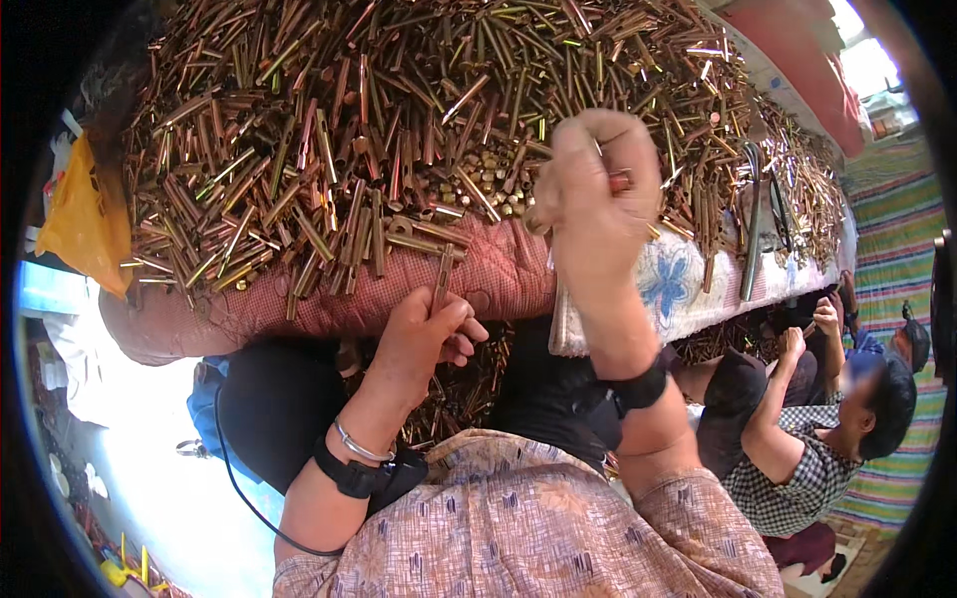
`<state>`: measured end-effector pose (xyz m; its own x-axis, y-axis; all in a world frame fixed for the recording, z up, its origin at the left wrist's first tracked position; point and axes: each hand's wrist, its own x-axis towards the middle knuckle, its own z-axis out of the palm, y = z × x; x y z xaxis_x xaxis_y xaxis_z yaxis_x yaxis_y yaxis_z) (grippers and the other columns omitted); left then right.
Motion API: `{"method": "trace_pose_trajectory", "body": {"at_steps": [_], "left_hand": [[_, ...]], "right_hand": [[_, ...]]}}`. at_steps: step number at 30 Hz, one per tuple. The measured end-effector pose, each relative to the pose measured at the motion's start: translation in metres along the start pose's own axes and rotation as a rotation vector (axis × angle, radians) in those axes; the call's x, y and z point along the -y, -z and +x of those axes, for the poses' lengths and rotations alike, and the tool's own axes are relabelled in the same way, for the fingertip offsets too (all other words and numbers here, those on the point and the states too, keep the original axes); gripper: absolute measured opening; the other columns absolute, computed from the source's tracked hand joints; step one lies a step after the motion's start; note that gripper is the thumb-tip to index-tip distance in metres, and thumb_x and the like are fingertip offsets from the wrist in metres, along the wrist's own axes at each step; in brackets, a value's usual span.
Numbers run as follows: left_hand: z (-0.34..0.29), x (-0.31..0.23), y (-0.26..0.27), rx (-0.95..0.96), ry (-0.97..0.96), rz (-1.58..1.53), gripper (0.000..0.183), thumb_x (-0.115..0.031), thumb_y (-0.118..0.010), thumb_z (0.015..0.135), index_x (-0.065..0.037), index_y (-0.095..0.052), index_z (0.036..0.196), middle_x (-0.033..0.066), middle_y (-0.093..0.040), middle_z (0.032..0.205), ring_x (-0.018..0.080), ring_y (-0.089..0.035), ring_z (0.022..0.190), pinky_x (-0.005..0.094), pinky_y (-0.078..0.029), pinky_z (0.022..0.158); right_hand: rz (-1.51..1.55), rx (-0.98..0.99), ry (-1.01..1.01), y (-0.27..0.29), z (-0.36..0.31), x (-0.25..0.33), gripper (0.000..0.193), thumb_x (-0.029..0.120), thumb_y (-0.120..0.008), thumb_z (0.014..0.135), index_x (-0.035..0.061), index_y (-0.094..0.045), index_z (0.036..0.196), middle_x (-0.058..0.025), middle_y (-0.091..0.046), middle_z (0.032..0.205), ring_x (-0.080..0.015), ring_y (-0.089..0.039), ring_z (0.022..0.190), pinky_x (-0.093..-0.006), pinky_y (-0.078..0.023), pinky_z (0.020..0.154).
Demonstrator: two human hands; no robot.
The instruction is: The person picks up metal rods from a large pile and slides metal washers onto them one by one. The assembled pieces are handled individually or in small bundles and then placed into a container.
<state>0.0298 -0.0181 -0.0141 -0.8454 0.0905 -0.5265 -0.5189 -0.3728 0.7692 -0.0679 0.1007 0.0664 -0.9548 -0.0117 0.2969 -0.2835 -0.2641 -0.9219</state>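
Along the worktop's near edge, above the red padded cloth (209, 314), your left hand (421, 329) pinches a slim copper-coloured tube (444, 275), its long axis pointing away from you towards the heap of tubes (399, 110). Your right hand (603, 199) is well apart, raised over the heap, fingers curled; blur hides whether it grips anything. From it, the pinched tube lies leftward and closer to your body, which likely matters most.

Left margin: orange-yellow plastic bag (88, 219) | lower left: yellow object (118, 574), kind unclear | centre right: white cloth (626, 317) with blue flower motif | right: multicoloured striped sheeting (897, 224); before it, co-worker (793, 456), checked shirt
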Motion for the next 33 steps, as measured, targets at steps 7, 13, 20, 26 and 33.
{"method": "trace_pose_trajectory", "body": {"at_steps": [7, 13, 20, 26, 33], "left_hand": [[0.003, 0.008, 0.005, 0.031, -0.045, -0.042, 0.013, -0.018, -0.050, 0.088, -0.006, -0.045, 0.089, 0.0099, -0.060, 0.074, 0.0111, -0.054, 0.057, 0.0221, -0.044, 0.051], [0.000, 0.003, 0.001, 0.027, -0.038, -0.035, 0.013, -0.019, -0.051, 0.088, -0.006, -0.047, 0.087, 0.0078, -0.060, 0.074, 0.0105, -0.053, 0.058, 0.0218, -0.043, 0.052], [0.003, 0.001, 0.002, 0.020, -0.013, -0.027, 0.012, -0.018, -0.050, 0.087, -0.006, -0.048, 0.085, 0.0071, -0.060, 0.073, 0.0109, -0.053, 0.058, 0.0231, -0.043, 0.052], [0.002, 0.000, 0.003, 0.021, -0.023, 0.000, 0.013, -0.019, -0.050, 0.087, -0.007, -0.048, 0.086, 0.0064, -0.060, 0.073, 0.0100, -0.053, 0.058, 0.0223, -0.043, 0.052], [0.002, 0.003, 0.008, 0.001, -0.026, 0.001, 0.015, -0.022, -0.051, 0.087, -0.007, -0.049, 0.084, 0.0058, -0.060, 0.072, 0.0099, -0.053, 0.057, 0.0220, -0.043, 0.051]], "right_hand": [[-0.467, 0.120, -0.058, 0.029, -0.021, -0.091, 0.006, 0.007, -0.053, 0.085, 0.0027, -0.050, 0.087, 0.0021, -0.047, 0.065, -0.0043, -0.041, 0.058, -0.0196, -0.035, 0.050], [-0.236, 0.111, -0.131, 0.033, -0.021, -0.069, 0.011, 0.006, -0.057, 0.081, 0.0029, -0.052, 0.090, 0.0030, -0.046, 0.066, -0.0033, -0.041, 0.060, -0.0183, -0.035, 0.052], [-0.300, 0.077, -0.046, 0.012, -0.011, -0.046, 0.008, 0.006, -0.055, 0.083, 0.0026, -0.051, 0.089, 0.0022, -0.047, 0.061, -0.0025, -0.040, 0.047, -0.0172, -0.031, 0.041], [-0.203, 0.011, 0.199, -0.010, 0.005, 0.004, 0.011, 0.010, -0.057, 0.082, 0.0011, -0.052, 0.080, -0.0004, -0.051, 0.066, -0.0057, -0.048, 0.057, -0.0209, -0.038, 0.050], [-0.361, 0.079, -0.145, 0.004, -0.009, -0.061, 0.014, 0.013, -0.060, 0.080, 0.0007, -0.053, 0.080, -0.0045, -0.055, 0.069, -0.0112, -0.050, 0.061, -0.0253, -0.041, 0.056]]}}
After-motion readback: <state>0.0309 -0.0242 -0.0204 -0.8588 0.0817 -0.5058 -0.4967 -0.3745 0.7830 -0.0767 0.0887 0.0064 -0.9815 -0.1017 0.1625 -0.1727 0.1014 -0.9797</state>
